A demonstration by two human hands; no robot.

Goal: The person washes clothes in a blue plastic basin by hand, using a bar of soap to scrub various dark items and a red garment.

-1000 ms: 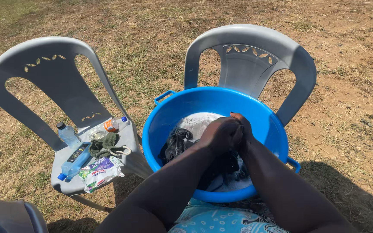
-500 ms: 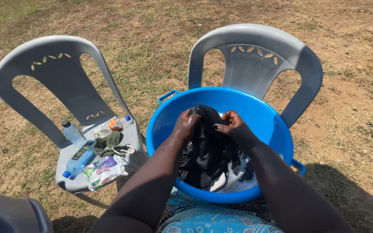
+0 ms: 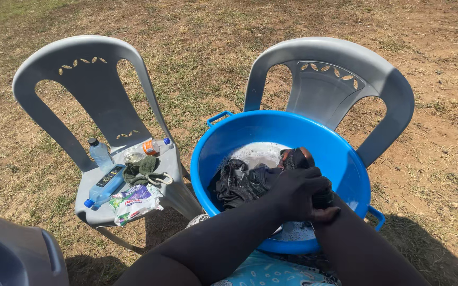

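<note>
Garment [image 3: 239,182], black and soaked, lies bunched in sudsy water inside blue basin [image 3: 340,153], which sits on a grey plastic chair [image 3: 340,69]. Left hand [image 3: 300,193] is fisted tight over a fold of the cloth. Right hand [image 3: 298,158] lies mostly hidden under it; its fingers seem curled on the same fold.

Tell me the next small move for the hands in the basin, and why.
Probably keep rubbing the dark cloth between both fists. The left hand lies over the right hand, both bunching cloth above the suds in the blue basin; much of the cloth sits unworked to the left.
</note>
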